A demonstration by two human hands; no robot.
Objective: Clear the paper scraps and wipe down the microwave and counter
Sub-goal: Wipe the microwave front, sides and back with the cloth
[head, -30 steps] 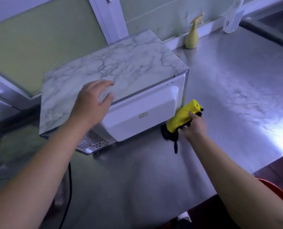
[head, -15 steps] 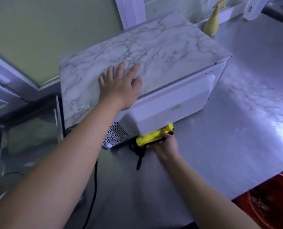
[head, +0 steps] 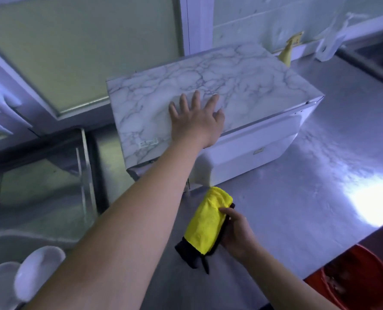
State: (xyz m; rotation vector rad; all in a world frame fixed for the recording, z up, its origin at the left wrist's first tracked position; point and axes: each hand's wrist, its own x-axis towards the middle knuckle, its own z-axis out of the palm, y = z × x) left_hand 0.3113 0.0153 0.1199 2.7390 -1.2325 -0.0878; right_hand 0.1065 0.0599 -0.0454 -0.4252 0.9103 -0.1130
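Steady the microwave (head: 242, 79) with the left hand (head: 196, 121) spread flat on its top, and press the yellow cloth (head: 206, 224), gripped in the right hand (head: 237, 236), firmly across the surface (head: 297, 209) just beside its base.

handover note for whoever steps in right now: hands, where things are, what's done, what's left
Left hand: open, flat on the microwave's marbled top.
Right hand: grips the yellow cloth low by the counter, just in front of the microwave.
Done: no paper scraps in view; which surfaces are wiped cannot be told.
Left: wipe microwave and counter.
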